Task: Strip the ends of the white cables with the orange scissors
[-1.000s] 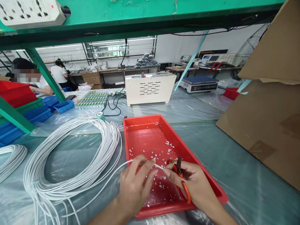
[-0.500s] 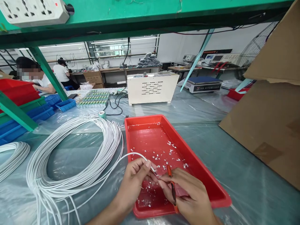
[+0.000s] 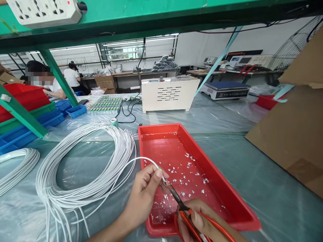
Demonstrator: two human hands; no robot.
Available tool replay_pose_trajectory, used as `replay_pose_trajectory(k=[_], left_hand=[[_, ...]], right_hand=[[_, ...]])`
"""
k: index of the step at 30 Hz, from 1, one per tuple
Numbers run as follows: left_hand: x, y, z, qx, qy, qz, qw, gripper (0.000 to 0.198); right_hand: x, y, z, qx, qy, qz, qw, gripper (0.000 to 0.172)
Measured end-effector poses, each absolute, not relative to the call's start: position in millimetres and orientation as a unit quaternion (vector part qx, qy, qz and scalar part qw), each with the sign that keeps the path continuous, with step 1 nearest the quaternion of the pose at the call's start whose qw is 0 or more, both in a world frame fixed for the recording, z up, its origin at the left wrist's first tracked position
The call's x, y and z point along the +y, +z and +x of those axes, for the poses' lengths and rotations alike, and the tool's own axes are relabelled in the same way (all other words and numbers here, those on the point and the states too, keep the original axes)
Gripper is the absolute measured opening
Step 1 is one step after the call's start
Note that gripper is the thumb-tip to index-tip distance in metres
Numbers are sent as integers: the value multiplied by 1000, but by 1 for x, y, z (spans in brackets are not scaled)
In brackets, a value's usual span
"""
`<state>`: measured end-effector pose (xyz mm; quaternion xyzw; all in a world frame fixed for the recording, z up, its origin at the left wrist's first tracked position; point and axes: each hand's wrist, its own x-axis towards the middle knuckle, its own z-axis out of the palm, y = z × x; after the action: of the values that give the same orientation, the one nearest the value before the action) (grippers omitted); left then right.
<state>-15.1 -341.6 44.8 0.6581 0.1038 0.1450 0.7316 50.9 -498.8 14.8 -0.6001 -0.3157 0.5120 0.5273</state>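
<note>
Cable is pinched near its tip between the left hand's thumb and fingers, above the tray. The right hand's fingers curl around the scissors, blades pointing at that tip; contact is unclear. Scraps litter the tray. Left lies the coil, tape at its far edge.

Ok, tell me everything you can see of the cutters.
The cutters have glossy orange-red handles, likely plastic-coated, and slim, dark, metal-looking blades meeting at a pivot. The right hand grips the handles, partly hiding them. The tool slants over the near part of the tray, blades pointing up and left in the picture, tips close to the end of the cable in the left hand. Whether the tips touch it, I can't tell.
</note>
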Motion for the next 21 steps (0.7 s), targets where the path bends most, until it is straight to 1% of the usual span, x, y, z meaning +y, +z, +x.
replay_pose_trajectory(k=[14, 21], left_hand=[[-342, 47, -15, 97, 131, 666, 728, 27], [-342, 47, -16, 98, 126, 658, 736, 28]], right_hand=[[-502, 11, 52, -266, 533, -623, 507, 67], [-503, 11, 52, -272, 529, -612, 522, 65]])
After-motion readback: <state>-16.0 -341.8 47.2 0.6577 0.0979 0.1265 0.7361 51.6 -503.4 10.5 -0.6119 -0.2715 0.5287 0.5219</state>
